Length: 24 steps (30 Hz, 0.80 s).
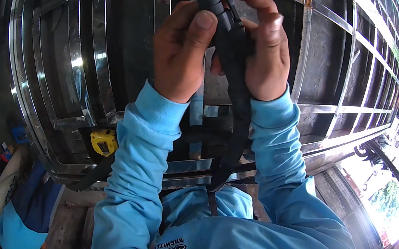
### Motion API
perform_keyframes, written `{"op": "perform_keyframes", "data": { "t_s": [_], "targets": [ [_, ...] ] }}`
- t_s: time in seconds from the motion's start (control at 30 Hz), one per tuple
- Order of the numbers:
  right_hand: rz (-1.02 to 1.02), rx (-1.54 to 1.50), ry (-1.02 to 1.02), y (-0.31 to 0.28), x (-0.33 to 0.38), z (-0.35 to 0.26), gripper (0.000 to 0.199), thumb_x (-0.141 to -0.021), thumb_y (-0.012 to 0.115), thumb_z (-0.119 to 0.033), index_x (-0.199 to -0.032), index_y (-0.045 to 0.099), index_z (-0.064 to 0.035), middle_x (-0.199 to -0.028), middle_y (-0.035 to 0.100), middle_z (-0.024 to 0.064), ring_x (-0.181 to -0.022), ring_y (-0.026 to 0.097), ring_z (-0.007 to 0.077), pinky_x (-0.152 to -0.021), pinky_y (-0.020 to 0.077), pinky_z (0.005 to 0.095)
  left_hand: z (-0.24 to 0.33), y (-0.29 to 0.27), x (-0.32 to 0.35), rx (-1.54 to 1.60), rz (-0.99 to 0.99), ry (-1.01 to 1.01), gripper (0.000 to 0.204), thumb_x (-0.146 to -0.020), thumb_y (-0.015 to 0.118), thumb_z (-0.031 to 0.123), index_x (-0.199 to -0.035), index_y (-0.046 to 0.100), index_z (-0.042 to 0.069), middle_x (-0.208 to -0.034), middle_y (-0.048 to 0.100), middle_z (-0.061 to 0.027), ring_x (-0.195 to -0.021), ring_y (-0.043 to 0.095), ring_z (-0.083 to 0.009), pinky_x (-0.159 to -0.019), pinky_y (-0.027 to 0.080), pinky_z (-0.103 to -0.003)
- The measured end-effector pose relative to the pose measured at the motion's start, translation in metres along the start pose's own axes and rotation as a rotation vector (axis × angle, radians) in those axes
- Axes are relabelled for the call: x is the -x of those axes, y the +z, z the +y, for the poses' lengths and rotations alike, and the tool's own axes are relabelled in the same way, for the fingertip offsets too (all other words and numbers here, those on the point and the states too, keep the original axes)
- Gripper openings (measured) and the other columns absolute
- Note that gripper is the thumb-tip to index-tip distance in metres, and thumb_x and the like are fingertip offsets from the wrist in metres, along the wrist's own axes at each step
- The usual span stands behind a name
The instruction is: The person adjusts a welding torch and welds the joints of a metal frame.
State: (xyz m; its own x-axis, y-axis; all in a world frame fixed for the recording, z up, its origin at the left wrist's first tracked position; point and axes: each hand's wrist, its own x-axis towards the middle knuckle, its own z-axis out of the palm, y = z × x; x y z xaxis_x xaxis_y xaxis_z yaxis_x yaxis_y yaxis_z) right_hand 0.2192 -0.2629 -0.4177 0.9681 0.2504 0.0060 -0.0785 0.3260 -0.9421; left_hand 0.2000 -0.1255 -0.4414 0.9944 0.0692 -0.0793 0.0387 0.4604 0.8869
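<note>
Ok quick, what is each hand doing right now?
Left hand: closed around the black torch handle, thumb pressed on it.
Right hand: closed on the same black torch handle, fingers curled over its top.

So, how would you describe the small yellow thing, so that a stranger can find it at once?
Start at the big shiny metal gate that fills the upper picture. Follow the left sleeve down from the left hand; just left of the forearm, low on the frame, sits the yellow tape measure. It is the only bright yellow, boxy thing against the grey bars.
</note>
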Motion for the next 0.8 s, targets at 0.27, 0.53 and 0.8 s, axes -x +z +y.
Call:
{"op": "perform_keyframes", "data": {
  "t_s": [0.27,0.53,0.8],
  "targets": [
    [0.139,0.686,-0.139,-0.016,0.012,-0.006,0.053,-0.107,0.050,-0.036,-0.140,0.057,0.0051,-0.132,0.064,0.0183,-0.110,0.067,0.0240,-0.090,0.0556,0.0346,-0.039,0.008,-0.003,0.286,0.078,-0.065,0.014,-0.100,0.073,0.018,-0.103,0.071,0.004,-0.096,0.071,-0.0036,-0.089,0.066,-0.0116,-0.077,0.054,-0.029],
    [-0.144,0.792,0.191,-0.030,0.013,-0.019,0.036,-0.108,0.057,-0.033,-0.094,0.060,-0.0001,-0.077,0.052,-0.0027,-0.069,0.042,0.0060,-0.061,0.0292,0.0244,-0.006,-0.016,-0.002,-0.173,0.089,0.200,0.036,-0.107,0.058,0.031,-0.087,0.063,0.001,-0.072,0.056,-0.0067,-0.069,0.050,-0.0154,-0.064,0.043,-0.036],
    [0.033,0.850,0.419,-0.028,0.015,-0.049,0.029,-0.103,0.062,-0.031,-0.090,0.062,-0.0049,-0.075,0.056,-0.0041,-0.068,0.047,0.0040,-0.059,0.0363,0.0222,-0.018,0.006,-0.007,0.197,0.170,0.173,0.020,-0.098,0.071,0.017,-0.087,0.064,0.001,-0.079,0.064,-0.0017,-0.079,0.056,-0.0069,-0.067,0.046,-0.031]
  ]
}}
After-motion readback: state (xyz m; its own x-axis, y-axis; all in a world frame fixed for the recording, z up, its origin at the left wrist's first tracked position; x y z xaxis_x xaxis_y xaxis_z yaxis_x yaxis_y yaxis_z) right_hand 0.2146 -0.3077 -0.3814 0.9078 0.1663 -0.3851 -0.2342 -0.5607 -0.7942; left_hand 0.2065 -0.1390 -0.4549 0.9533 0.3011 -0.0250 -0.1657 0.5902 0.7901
